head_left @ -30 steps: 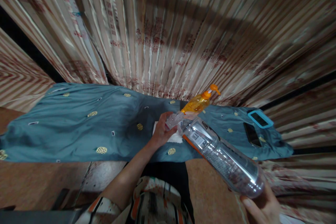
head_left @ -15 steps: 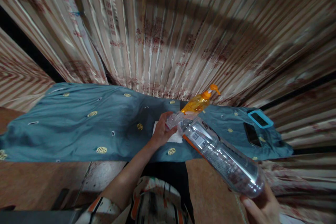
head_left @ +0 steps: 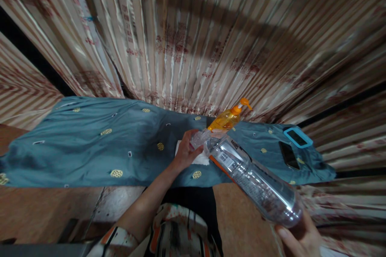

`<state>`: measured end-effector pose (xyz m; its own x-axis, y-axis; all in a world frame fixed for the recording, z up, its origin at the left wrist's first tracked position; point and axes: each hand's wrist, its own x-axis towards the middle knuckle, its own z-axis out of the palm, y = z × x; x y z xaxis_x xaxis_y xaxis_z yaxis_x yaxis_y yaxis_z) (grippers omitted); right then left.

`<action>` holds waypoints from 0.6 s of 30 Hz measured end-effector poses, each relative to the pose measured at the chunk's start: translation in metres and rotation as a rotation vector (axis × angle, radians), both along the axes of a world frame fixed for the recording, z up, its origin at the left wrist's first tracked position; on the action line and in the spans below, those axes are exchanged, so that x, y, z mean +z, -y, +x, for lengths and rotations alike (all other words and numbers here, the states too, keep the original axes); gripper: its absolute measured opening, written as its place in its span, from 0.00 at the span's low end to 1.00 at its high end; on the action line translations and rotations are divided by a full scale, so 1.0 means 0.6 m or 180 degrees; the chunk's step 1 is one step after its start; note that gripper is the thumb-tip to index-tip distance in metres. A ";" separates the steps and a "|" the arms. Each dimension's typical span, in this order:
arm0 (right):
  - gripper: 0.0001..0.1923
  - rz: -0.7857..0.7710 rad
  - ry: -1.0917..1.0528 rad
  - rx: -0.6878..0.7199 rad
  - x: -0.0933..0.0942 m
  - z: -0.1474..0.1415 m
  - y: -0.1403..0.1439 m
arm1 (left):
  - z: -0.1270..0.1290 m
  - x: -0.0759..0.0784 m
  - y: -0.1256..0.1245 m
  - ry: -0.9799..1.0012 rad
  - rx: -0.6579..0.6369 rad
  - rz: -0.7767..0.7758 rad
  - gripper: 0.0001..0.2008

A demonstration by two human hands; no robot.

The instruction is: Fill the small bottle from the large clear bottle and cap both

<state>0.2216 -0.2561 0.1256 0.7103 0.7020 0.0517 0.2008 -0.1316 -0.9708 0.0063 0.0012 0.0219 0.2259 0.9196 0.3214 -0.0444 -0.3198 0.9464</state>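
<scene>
My right hand point(head_left: 300, 237) is wrapped around the base of a large clear plastic bottle point(head_left: 259, 182), which has a label with orange and dark print. The bottle slants across the front of the table, its neck end pointing up and left. There, my left hand point(head_left: 186, 151) is closed on a small clear plastic piece point(head_left: 199, 138) that meets the bottle's neck; its exact kind is hard to make out. Just behind them stands an orange pump bottle point(head_left: 226, 119) with yellow-orange liquid, its lower part hidden. A white tissue point(head_left: 201, 158) lies partly under my left hand.
A teal cloth with pineapple prints point(head_left: 90, 148) covers the long narrow table. At its right end lie a dark phone point(head_left: 288, 155) and a light-blue framed device point(head_left: 298, 137). A pleated patterned curtain point(head_left: 181, 48) hangs close behind.
My right hand and the bottle's base have shifted very slightly left. The left hand keeps its hold, and the other things stay where they were.
</scene>
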 end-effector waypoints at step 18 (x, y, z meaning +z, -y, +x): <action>0.57 -0.0147 -0.0011 -0.0023 -0.022 0.017 0.008 | 0.000 -0.001 -0.001 0.0012 -0.0017 0.0024 0.32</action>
